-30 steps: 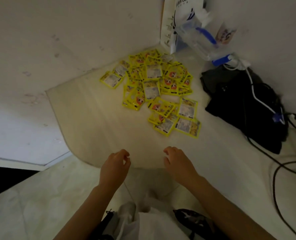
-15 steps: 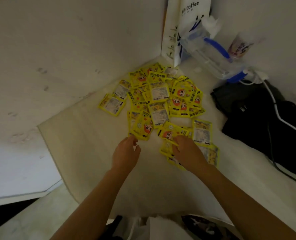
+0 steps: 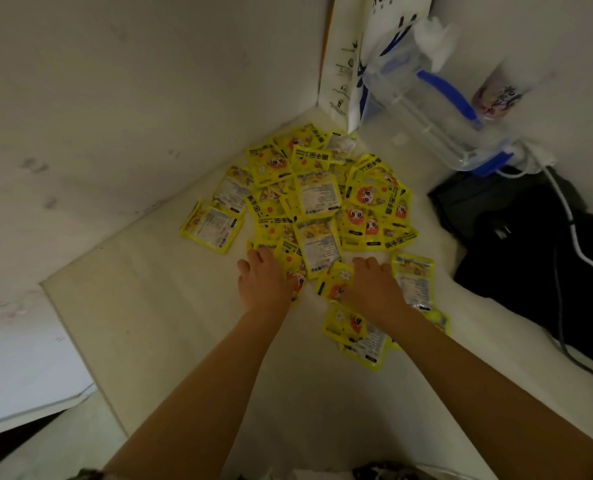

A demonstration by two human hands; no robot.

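Observation:
A heap of several yellow snack packets (image 3: 317,199) lies on a pale surface (image 3: 149,323) in the corner, some showing a cartoon face, others the printed back. My left hand (image 3: 262,282) rests palm down on the packets at the heap's near left edge, fingers spread over them. My right hand (image 3: 374,289) lies flat on packets at the near right edge. More packets (image 3: 347,323) lie beside and partly under my right forearm. One packet (image 3: 210,226) sits apart to the left.
A white paper bag (image 3: 357,46) stands in the corner beside a clear plastic container with blue clips (image 3: 437,112) and a cup (image 3: 495,95). A black bag (image 3: 530,254) with a white cable (image 3: 572,230) lies to the right. White walls (image 3: 115,98) close in left and behind.
Both hands have reached forward from the surface's near edge onto the near side of the packet heap. The view has moved closer to the corner.

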